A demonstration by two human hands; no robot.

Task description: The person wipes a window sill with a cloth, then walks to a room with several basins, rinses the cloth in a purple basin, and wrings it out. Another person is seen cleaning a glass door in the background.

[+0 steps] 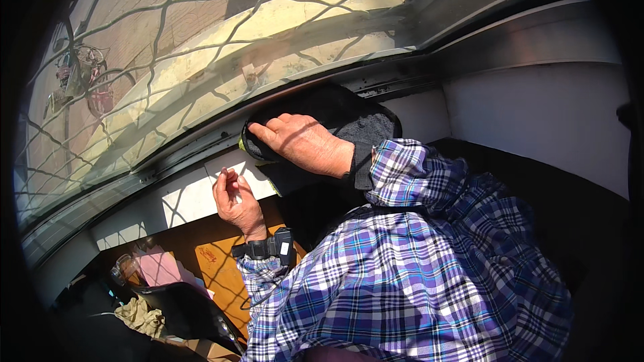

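My right hand (pixel 305 142) lies flat on a dark grey cloth (pixel 365 127) with a yellow-green edge, pressing it against the lower window frame (pixel 201 137). Its fingers are spread over the cloth and point left. My left hand (pixel 235 198) is raised below and to the left, in front of the white wall under the window; its fingers are curled loosely together and nothing shows in them. A black band (pixel 268 248) wraps the left wrist. Both arms wear purple plaid sleeves.
A large window pane (pixel 201 47) with a curved metal grille fills the top, a street and a parked bicycle (pixel 84 77) beyond. Lower left stand a brown wooden surface (pixel 221 261), pink paper (pixel 159 267), a black bag (pixel 188 312) and a crumpled rag (pixel 141 315). A white wall (pixel 537 114) is on the right.
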